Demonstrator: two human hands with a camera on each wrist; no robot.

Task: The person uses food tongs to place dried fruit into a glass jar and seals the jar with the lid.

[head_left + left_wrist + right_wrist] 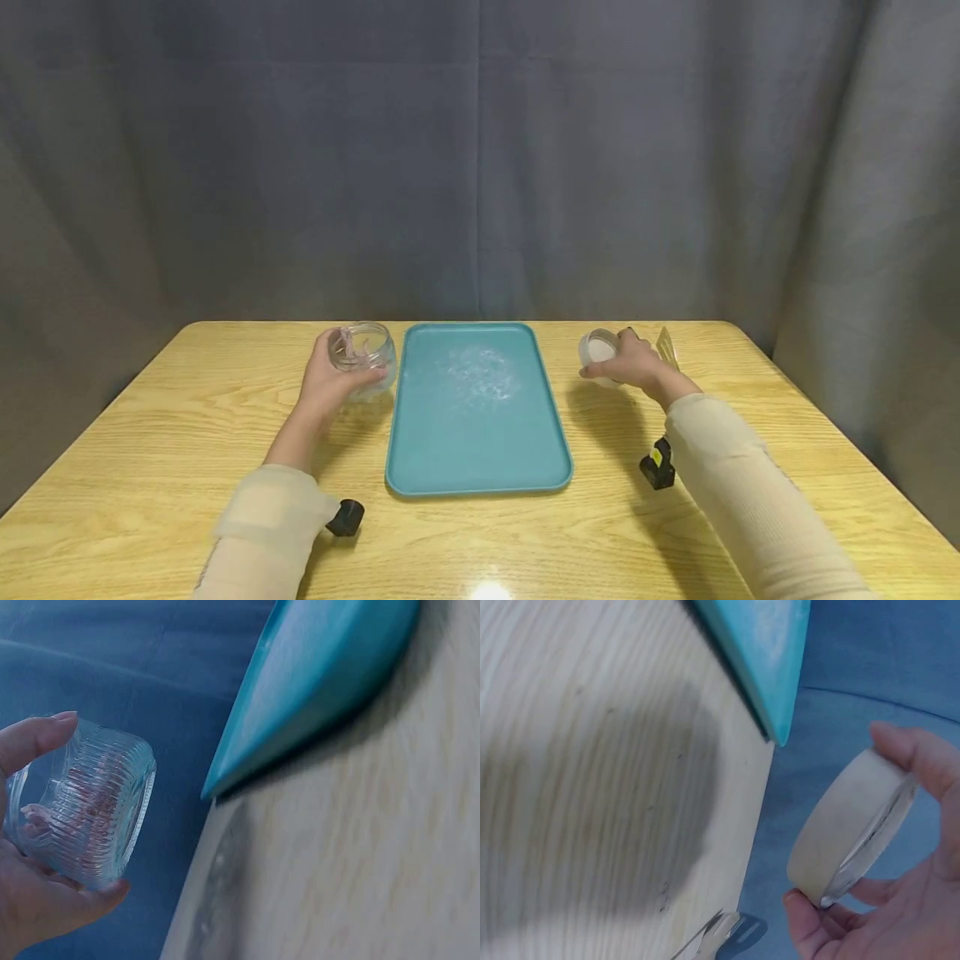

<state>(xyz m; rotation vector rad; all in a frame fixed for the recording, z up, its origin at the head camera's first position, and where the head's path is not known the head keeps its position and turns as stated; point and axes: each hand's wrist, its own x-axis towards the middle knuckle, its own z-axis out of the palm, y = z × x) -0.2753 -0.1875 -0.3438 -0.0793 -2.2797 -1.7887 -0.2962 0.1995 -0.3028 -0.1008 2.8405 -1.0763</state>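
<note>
My left hand (327,385) grips a clear glass jar (375,367) by its sides, just left of the teal tray. The left wrist view shows ribbed walls and pinkish shreds (94,799) inside the jar. To the right of the tray, my right hand (636,364) holds a small round whitish bowl (600,346) between thumb and fingers. Its inside looks white in the head view; from the right wrist, a pale outer wall (844,817) and thin rim show. White powdery smears (483,375) mark the middle of the tray (480,467).
A slotted utensil (666,348) stands beyond my right wrist and shows in part at the bottom of the right wrist view. Light wood makes up the table (187,433), its far edge in front of a grey curtain (480,183).
</note>
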